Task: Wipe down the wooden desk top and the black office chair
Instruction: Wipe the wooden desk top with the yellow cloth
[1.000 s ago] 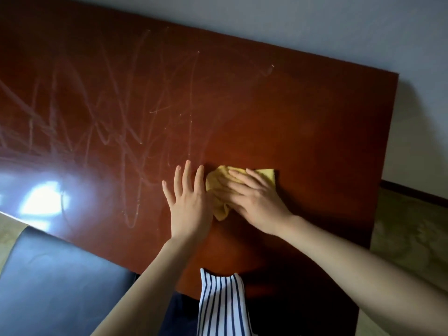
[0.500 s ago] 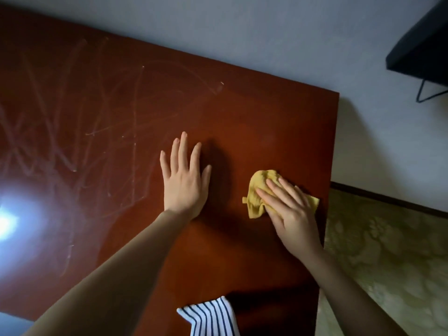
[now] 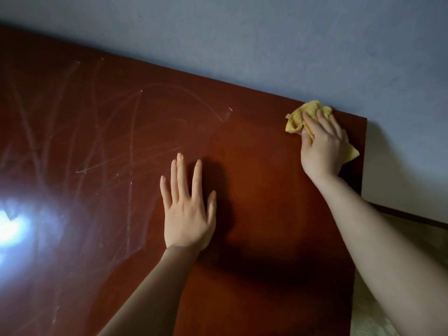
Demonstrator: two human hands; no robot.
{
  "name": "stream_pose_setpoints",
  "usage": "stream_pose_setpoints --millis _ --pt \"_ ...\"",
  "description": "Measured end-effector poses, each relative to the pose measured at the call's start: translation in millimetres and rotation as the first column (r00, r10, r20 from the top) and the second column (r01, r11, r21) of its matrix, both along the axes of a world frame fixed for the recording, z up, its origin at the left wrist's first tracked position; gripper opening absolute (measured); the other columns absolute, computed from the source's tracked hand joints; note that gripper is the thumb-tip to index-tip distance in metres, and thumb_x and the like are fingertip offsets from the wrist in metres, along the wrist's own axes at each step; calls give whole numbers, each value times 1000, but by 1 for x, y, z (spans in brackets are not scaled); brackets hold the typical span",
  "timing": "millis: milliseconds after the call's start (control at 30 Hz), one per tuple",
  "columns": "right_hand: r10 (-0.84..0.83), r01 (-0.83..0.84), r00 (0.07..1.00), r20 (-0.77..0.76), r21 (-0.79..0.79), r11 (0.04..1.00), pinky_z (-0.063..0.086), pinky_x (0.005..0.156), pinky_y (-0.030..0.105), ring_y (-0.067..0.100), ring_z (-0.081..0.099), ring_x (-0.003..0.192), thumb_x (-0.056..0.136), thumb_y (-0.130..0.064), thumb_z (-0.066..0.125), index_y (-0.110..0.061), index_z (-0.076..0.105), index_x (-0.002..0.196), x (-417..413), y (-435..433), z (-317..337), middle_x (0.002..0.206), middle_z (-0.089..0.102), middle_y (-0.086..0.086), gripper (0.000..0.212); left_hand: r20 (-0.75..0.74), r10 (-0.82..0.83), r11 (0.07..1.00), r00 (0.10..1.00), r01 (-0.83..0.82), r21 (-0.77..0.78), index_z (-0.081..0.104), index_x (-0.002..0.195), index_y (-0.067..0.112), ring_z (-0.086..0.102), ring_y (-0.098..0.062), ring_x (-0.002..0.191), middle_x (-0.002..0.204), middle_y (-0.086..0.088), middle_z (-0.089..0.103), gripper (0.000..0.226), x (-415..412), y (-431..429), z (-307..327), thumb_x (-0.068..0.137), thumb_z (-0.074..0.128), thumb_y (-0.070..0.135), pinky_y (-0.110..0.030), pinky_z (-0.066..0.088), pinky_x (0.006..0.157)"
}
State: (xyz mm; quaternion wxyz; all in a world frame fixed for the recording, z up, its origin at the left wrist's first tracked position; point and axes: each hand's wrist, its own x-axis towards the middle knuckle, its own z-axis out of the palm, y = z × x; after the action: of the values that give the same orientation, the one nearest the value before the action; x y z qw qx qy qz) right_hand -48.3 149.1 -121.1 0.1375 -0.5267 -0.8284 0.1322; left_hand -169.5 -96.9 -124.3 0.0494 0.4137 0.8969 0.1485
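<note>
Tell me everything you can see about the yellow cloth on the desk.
The yellow cloth is a soft, crumpled rag, bunched into folds. It lies on the wooden desk top at the far right corner, near the wall. The right hand presses on it, fingers laid over its middle; one corner pokes out from under the palm. The left hand lies apart from it.

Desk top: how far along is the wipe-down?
Done: the reddish-brown wooden desk top looks streak-free on its right part. In hand: the right hand presses a crumpled yellow cloth at the far right corner; the left hand rests flat. Left: pale smear streaks across the left half; the black chair is not in view.
</note>
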Motion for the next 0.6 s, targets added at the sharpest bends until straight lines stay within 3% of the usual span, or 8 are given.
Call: stream_pose_setpoints --millis 133,333,600 --pt "34 -34 998 49 4 999 14 114 41 16 23 142 97 -29 47 -33 49 137 -52 6 -1 150 38 -7 40 5 16 1000 1000 -16 -10 12 151 12 -8 -22 146 158 -11 -4 63 0 1 -1 97 25 42 -38 -11 117" --pt "295 -296 952 83 3 955 11 114 40 15 21 142 97 -32 44 -37 44 139 -127 -27 -2 151 34 -10 42 36 25 1000 999 -25 6 12 151 11 -5 -22 146 158 -12 1 64 -3 4 0 96 26 41 -39 -6 118" --pt "708 -709 703 62 -5 705 15 114 42 19 29 141 99 -29 43 -32 48 138 -108 -82 1 147 41 -5 39 76 34 999 997 -36 26 2 151 14 -9 -19 146 158 -8 -6 65 -6 2 -1 96 22 44 -36 -7 118"
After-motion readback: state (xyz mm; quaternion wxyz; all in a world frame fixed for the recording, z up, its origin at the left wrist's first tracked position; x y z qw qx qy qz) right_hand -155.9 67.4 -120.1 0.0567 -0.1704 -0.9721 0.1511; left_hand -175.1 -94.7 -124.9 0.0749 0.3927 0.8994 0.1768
